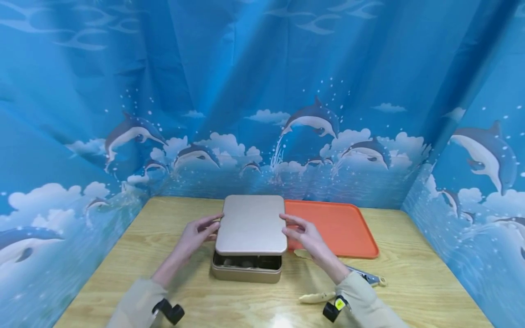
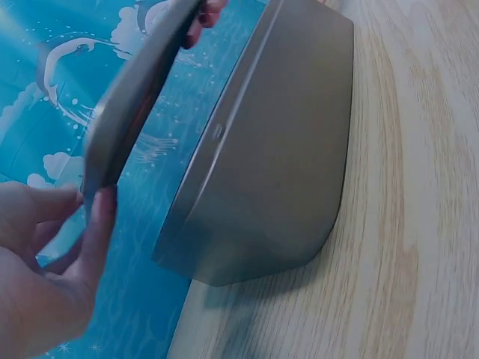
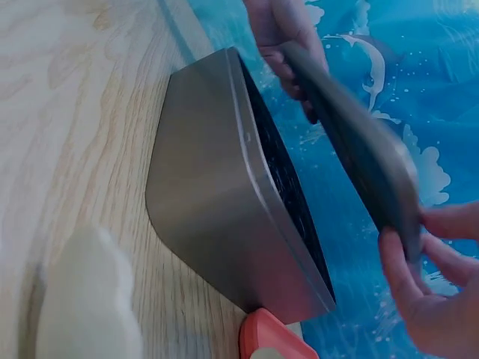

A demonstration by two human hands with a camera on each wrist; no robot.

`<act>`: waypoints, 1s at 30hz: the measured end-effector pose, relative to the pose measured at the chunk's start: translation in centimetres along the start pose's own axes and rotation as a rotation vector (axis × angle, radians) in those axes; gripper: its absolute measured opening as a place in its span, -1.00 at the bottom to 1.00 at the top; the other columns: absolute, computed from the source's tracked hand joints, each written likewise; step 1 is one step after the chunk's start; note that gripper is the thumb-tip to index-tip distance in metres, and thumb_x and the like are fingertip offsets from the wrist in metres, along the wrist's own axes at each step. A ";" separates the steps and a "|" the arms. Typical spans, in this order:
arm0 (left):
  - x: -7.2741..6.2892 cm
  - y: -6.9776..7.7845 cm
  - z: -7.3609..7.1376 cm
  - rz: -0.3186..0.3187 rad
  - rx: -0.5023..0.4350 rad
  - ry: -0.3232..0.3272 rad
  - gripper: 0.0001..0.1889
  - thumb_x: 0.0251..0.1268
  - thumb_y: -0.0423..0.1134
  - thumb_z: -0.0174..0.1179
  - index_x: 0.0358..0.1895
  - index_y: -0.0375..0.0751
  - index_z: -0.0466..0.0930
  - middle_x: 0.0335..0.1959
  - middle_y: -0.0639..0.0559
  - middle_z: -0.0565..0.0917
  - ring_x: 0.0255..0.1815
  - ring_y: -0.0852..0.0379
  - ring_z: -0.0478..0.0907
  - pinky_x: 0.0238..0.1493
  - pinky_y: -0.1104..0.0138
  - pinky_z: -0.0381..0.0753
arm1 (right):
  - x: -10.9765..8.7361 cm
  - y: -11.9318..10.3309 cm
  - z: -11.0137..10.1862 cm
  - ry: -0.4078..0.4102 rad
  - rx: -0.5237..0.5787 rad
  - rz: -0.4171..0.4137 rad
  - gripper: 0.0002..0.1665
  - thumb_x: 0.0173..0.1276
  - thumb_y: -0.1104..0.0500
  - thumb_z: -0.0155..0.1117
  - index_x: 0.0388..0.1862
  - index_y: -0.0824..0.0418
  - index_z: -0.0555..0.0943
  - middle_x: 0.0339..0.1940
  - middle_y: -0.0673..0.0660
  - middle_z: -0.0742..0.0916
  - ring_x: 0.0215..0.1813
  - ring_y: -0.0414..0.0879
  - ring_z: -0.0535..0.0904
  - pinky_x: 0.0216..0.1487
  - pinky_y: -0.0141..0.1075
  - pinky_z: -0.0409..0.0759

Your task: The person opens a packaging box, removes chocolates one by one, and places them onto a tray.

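Observation:
Both hands hold a flat silver metal lid [image 1: 251, 225], raised over a deep rectangular tin [image 1: 246, 275]. My left hand [image 1: 199, 233] pinches its left edge between thumb and fingers. On the opposite edge, my right hand [image 1: 305, 232] pinches the same way. In the right wrist view a gap separates the tilted lid [image 3: 359, 142] from the tin's rim [image 3: 258, 168]. Dark contents show inside the tin's front part in the head view, while the lid hides the rest. The left wrist view shows the tin's plain side [image 2: 277, 149] standing on the table.
An orange tray [image 1: 332, 228] lies behind and right of the tin. A pale, banana-shaped piece [image 1: 317, 298] lies by the right wrist, another pale piece [image 1: 302, 253] near the tray's front edge. A grey-blue tool [image 1: 369, 277] lies partly under the right forearm. A dolphin-print curtain [image 1: 246, 114] surrounds the table.

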State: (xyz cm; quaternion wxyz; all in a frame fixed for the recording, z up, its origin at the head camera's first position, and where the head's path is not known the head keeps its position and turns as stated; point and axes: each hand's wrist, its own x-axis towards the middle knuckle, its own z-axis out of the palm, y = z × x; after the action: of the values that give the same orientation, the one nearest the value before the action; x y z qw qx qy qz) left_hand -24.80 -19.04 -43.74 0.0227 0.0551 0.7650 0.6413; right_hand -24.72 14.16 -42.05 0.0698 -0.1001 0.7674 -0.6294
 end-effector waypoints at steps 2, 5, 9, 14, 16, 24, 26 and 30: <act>0.0 0.0 0.0 0.027 -0.002 0.011 -0.55 0.57 -0.32 0.07 0.44 -0.26 0.41 0.36 -0.34 0.50 0.10 0.12 0.65 0.07 0.35 0.71 | 0.0 0.0 -0.1 -0.008 0.018 -0.029 -0.48 0.54 0.31 0.14 0.45 0.22 0.47 0.29 0.31 0.61 0.07 -0.04 0.64 0.22 -0.02 0.63; 0.0 0.1 0.0 0.088 0.024 0.024 -0.56 0.56 -0.43 0.02 0.44 -0.26 0.41 0.36 -0.33 0.51 0.10 0.15 0.64 0.09 0.40 0.68 | 0.0 0.0 0.0 -0.005 0.019 -0.070 -0.44 0.52 0.42 0.06 0.47 0.20 0.46 0.32 0.30 0.60 0.09 -0.04 0.64 0.26 0.01 0.61; 0.0 0.2 0.2 0.155 0.101 0.082 -0.55 0.49 -0.45 0.13 0.38 -0.18 0.51 0.31 -0.23 0.59 0.15 0.04 0.63 0.16 0.39 0.64 | 0.0 -0.1 0.2 0.076 -0.066 -0.156 -0.38 0.39 0.52 0.20 0.39 0.18 0.55 0.27 0.26 0.67 0.10 0.03 0.67 0.13 -0.25 0.69; 0.0 0.5 0.8 0.222 0.140 0.176 -0.56 0.34 -0.51 0.25 0.26 -0.17 0.62 0.17 -0.18 0.69 0.11 0.01 0.68 0.13 0.34 0.67 | 0.0 -0.1 0.4 0.232 -0.228 -0.290 -0.44 0.26 0.52 0.36 0.19 0.12 0.71 -0.04 0.21 0.81 -0.08 0.04 0.77 -0.09 -0.35 0.75; 0.0 0.6 1.0 0.269 0.154 0.204 -0.57 0.30 -0.54 0.27 0.21 -0.18 0.65 0.13 -0.18 0.71 0.05 0.09 0.71 0.08 0.35 0.69 | 0.0 -0.1 0.4 0.281 -0.298 -0.327 -0.47 0.25 0.49 0.40 0.14 0.06 0.75 -0.15 0.15 0.84 -0.17 -0.03 0.79 -0.18 -0.39 0.75; 0.3 0.9 1.1 0.468 0.280 0.290 -0.62 0.24 -0.58 0.32 0.06 -0.14 0.76 -0.02 -0.11 0.78 -0.05 -0.03 0.76 -0.09 0.38 0.74 | 0.1 -0.3 0.3 0.362 -0.401 -0.444 -0.58 0.29 0.40 0.42 0.02 -0.03 0.80 -0.25 0.06 0.85 -0.38 -0.14 0.76 -0.40 -0.25 0.75; 0.4 1.0 1.2 0.494 0.344 0.337 -0.61 0.21 -0.59 0.34 0.03 -0.11 0.78 -0.06 -0.10 0.79 -0.09 -0.06 0.77 -0.15 0.34 0.76 | 0.2 -0.4 0.2 0.381 -0.428 -0.493 -0.59 0.26 0.40 0.44 -0.02 -0.04 0.82 -0.29 0.04 0.82 -0.42 -0.10 0.74 -0.42 -0.24 0.75; 0.6 1.5 1.2 0.530 0.417 0.405 -0.65 0.17 -0.54 0.39 -0.03 -0.09 0.81 -0.19 -0.10 0.82 -0.27 -0.02 0.79 -0.30 0.38 0.77 | 0.4 -0.7 0.0 0.412 -0.482 -0.558 -0.65 0.20 0.31 0.50 -0.07 -0.03 0.83 -0.21 0.03 0.77 -0.32 -0.08 0.72 -0.45 -0.34 0.68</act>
State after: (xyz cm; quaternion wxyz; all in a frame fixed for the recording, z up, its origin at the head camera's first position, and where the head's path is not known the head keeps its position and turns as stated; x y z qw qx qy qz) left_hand -25.22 -17.52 -42.46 -0.3070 0.1265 0.8272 0.4534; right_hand -25.06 13.94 -41.31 -0.2834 -0.1895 0.8343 -0.4333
